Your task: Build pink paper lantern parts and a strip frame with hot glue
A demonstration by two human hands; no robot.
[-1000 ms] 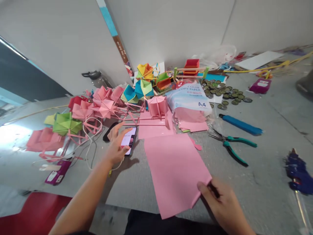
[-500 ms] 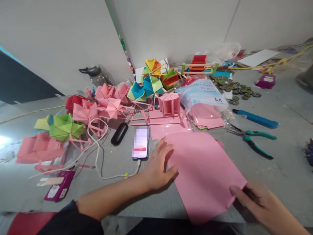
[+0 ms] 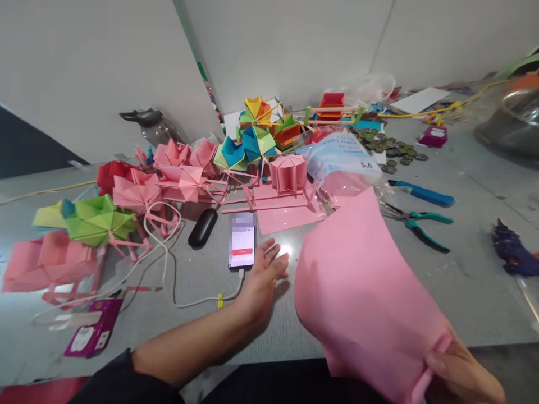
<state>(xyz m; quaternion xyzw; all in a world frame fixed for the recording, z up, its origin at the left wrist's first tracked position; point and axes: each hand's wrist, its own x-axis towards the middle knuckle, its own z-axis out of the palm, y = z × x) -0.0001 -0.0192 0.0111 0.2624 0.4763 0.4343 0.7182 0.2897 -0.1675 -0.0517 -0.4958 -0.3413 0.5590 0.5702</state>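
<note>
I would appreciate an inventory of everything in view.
Large paper sheet: one, pink, front right
Rectangular lit phone: one, dark-edged, centre
Thin cable: one, white, plugged into phone
Oblong case: one, black, left of phone
Folded paper models: many, mostly pink, left and back
Plastic paper pack: one, white-blue, back centre
Round discs: many, greenish, back right
Slim tool: one, blue, right
Long-nosed pliers: one, teal-handled, right
Glue gun: one, dark blue, right edge
Small boxes: two, purple, front left and back right
Handled jug: one, grey, back left
Round container: one, grey, back right
Clutter: uncounted, various colours, back edge
Table: one, grey, underneath
Left hand: one, empty, near phone
Right hand: one, gripping sheet
</note>
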